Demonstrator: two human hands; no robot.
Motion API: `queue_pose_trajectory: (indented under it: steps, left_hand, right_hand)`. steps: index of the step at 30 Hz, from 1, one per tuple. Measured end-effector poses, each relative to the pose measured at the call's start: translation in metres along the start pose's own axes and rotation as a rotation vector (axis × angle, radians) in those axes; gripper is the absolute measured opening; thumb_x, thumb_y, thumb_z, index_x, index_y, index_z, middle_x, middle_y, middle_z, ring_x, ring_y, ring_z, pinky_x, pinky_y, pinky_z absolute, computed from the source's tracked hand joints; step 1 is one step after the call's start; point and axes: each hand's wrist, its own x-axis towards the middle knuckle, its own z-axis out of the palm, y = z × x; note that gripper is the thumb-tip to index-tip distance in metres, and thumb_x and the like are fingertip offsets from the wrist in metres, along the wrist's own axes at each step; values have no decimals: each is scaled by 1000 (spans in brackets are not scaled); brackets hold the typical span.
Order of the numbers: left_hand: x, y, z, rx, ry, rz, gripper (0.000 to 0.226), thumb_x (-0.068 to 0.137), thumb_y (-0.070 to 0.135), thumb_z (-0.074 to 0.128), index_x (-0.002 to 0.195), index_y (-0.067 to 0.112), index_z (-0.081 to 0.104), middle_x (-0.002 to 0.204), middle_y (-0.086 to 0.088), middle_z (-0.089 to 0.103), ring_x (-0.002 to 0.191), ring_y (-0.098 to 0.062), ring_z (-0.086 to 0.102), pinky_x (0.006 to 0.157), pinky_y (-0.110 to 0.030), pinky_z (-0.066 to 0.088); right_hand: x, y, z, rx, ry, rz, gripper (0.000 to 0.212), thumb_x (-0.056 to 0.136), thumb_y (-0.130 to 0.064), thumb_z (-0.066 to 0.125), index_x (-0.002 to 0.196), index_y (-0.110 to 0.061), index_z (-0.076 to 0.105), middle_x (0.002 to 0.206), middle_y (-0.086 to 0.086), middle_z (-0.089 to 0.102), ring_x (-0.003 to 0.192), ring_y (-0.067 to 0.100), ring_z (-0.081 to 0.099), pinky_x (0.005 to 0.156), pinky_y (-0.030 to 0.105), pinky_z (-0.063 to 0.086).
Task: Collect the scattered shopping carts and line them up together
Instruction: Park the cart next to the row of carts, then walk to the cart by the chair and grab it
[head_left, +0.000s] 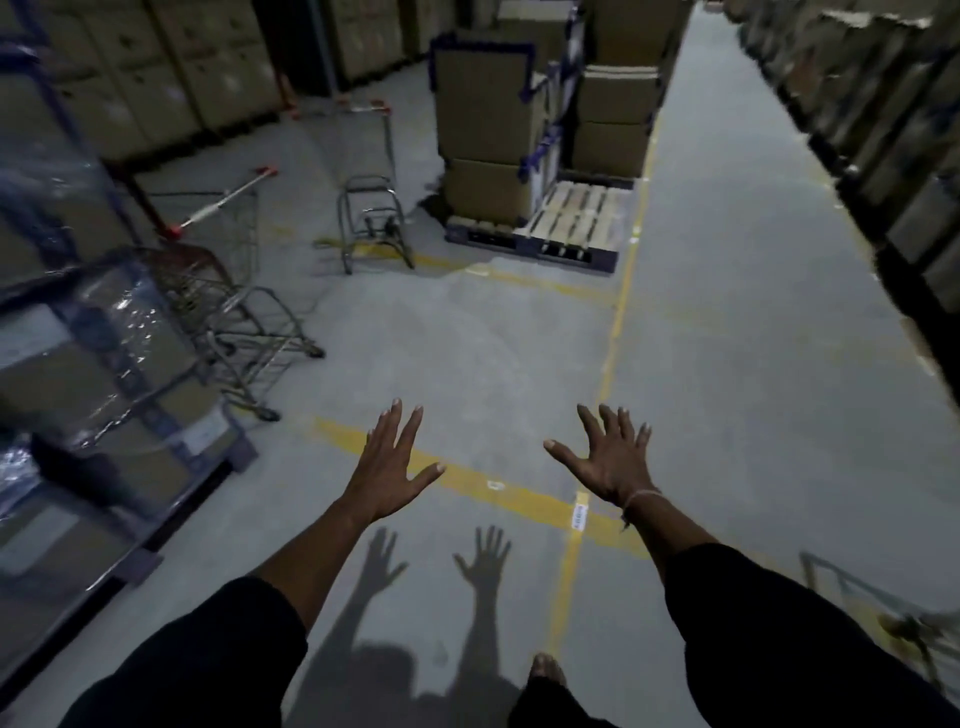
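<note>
Shopping carts (228, 270) stand empty at left while both hands (387, 470) (613, 460) hover spread, fingers straight, holding nothing.

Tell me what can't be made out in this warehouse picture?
- Near cart, head view: its left side is hidden behind the wrapped pallet.
- Far cart: basket dim, blurred.
- Wire frame: cut off by the right edge.
- Floor label: too small to read.

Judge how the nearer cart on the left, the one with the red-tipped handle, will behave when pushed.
The nearer cart looks empty and is open wire, so probably light. It stands on small wheels on smooth floor, so it should roll easily. The wrapped pallet close beside it may catch it.
</note>
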Motion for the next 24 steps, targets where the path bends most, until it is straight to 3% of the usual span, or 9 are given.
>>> queue_pose_trajectory:
  steps: [7, 10, 13, 17, 24]
  left_hand:
    - [88, -19, -34, -30, 79, -160, 100, 87, 88, 35, 163, 41, -10, 169, 6, -27, 156, -17, -23, 129, -49, -1]
    - [120, -24, -45, -57, 127, -239, 96, 93, 76, 46, 163, 40, -9, 169, 7, -27, 156, -17, -23, 127, -48, -2]
    - [147, -40, -56, -74, 156, -280, 94, 94, 72, 47, 163, 41, -9, 169, 8, -27, 156, -16, -23, 128, -48, -2]
    - [191, -77, -70, -78, 198, -350, 95, 93, 74, 45, 164, 39, -7, 170, 6, -24, 158, -19, -19, 128, -51, 2]
    - [297, -173, -112, -70, 237, -444, 97, 90, 77, 41, 165, 33, -3, 173, 1, -16, 159, -22, -14, 128, -51, 3]
  right_hand:
    - [143, -40, -22, -25, -83, -176, 135, 55, -110, 4, 167, -34, 14, 175, 5, 6, 161, 31, -8, 123, 64, -12]
    - [198, -63, -34, -46, -95, -257, 130, 59, -108, 9, 166, -34, 16, 175, 5, 8, 161, 31, -5, 123, 63, -11]
    - [247, -93, -38, -51, -103, -336, 125, 63, -105, 13, 166, -34, 18, 174, 5, 10, 160, 30, -4, 124, 62, -10]
    - [320, -133, -32, -87, -127, -413, 138, 53, -111, 2, 166, -33, 19, 174, 6, 11, 160, 31, -3, 124, 62, -7]
    - [455, -219, -7, -97, -167, -501, 125, 64, -104, 13, 166, -33, 18, 174, 6, 9, 160, 30, -3, 125, 60, -8]
